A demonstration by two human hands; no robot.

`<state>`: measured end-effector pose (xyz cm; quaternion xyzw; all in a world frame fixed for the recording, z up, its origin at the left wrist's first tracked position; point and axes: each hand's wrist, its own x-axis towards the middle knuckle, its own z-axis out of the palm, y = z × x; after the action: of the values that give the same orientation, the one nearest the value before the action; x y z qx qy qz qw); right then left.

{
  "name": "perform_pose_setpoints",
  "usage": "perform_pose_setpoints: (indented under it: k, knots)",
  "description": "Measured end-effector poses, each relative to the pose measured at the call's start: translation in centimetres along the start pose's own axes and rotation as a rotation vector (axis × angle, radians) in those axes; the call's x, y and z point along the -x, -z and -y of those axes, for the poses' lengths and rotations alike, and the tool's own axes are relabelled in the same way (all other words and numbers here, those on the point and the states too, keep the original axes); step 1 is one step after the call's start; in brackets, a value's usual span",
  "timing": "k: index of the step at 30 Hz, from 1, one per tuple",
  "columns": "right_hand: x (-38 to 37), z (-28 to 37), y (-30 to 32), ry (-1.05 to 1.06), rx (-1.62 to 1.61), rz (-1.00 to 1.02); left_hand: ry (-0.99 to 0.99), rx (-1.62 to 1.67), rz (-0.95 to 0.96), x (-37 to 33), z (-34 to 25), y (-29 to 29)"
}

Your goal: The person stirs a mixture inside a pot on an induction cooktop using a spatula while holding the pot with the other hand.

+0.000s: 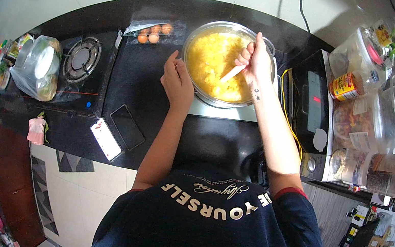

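A wide metal pot (194,34) holds a yellow, lumpy, wet-looking food (212,56). My right hand (256,63) is closed around the handle of a pale stirring utensil (232,74), which slants down into the food. The utensil's lower end is sunk in the food, so its kind is hidden. At the pot's left side is my left hand (178,81), with its fingers stretched out and nothing in them. Whether it touches the pot's outer wall I cannot tell.
Brown eggs (154,34) sit in a clear pack left of the pot. Further left are a gas burner (82,56) and a plastic bag (38,67). A white phone (106,140) lies near the counter's front edge. Clear containers (358,120) and a yellow cable (289,115) are at right.
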<state>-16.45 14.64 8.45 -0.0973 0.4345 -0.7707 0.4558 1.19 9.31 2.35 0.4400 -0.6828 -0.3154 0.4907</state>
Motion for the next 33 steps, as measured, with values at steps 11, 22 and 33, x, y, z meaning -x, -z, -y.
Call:
perform_pose_setpoints:
  k: [11, 22, 33]
  knots:
    - [-2.1, 2.5, 2.3, 0.329, -0.399, -0.242, 0.017, 0.057, 0.015, 0.0, 0.7, -0.2]
    - [-4.0, 0.3, -1.1, 0.825, 0.638, 0.044, -0.010, 0.029, -0.005, 0.2, 0.6, -0.2]
    - [0.3, 4.0, 0.2, 0.279, 0.485, -0.140, -0.001, 0.021, -0.010, 0.1, 0.8, -0.3]
